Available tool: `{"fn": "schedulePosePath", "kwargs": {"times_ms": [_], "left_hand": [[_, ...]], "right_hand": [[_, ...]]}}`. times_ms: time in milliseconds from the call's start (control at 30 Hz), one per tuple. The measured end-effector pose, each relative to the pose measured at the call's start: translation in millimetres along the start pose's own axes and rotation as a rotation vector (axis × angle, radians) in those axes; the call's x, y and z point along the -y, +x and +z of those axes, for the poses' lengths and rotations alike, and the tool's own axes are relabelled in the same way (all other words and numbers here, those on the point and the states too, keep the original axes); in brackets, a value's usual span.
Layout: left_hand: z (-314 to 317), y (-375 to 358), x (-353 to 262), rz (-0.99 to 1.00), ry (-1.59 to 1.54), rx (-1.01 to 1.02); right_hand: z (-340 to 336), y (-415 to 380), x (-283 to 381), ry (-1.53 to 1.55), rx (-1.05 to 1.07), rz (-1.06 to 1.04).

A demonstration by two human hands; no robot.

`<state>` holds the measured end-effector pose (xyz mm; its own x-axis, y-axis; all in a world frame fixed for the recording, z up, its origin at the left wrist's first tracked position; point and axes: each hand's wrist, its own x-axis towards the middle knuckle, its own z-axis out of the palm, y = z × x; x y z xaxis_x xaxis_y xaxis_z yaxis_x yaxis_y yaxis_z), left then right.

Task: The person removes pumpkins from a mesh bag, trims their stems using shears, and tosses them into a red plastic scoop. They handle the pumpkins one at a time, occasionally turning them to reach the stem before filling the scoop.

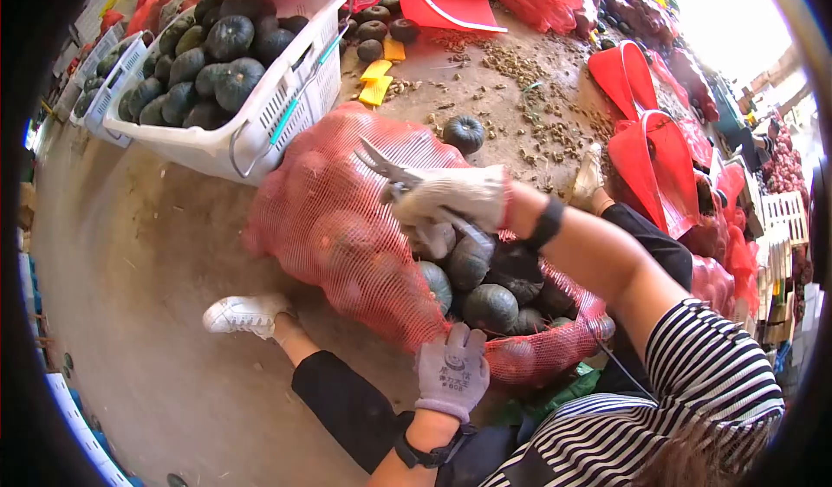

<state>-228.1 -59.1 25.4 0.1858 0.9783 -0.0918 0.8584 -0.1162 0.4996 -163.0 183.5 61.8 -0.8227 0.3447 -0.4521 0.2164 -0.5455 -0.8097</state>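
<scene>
A red mesh bag (347, 218) lies between my legs, with dark green pumpkins (490, 308) showing in its opening. My left hand (452, 373), in a pale grey glove, is closed on the mesh at the bag's lower rim. Above the opening, my right hand (446, 199) in a whitish glove grips pruning shears (386, 165). Their blades point up and left, over the mesh. Part of the right hand's fingers is hidden, and the pumpkins under it are partly covered.
A white crate (303, 97) heaped with pumpkins stands at upper left. One loose pumpkin (464, 134) sits beyond the bag. Red scoop-like containers (656, 171) stand at right. Cut stems (529, 97) litter the floor. Yellow pieces (375, 90) lie beside the crate.
</scene>
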Motion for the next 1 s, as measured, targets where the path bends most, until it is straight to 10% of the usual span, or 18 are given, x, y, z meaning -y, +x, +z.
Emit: {"fn": "schedulePosePath", "kwargs": {"times_ms": [233, 1000], "left_hand": [[-0.5, 2.0, 1.0, 0.009, -0.006, 0.058], [23.3, -26.5, 19.5, 0.049, -0.127, -0.050]], "right_hand": [[-24.9, -55.9, -37.9, -0.215, 0.145, 0.439], [44.7, 90.4, 25.2, -0.658, -0.070, 0.224]]}}
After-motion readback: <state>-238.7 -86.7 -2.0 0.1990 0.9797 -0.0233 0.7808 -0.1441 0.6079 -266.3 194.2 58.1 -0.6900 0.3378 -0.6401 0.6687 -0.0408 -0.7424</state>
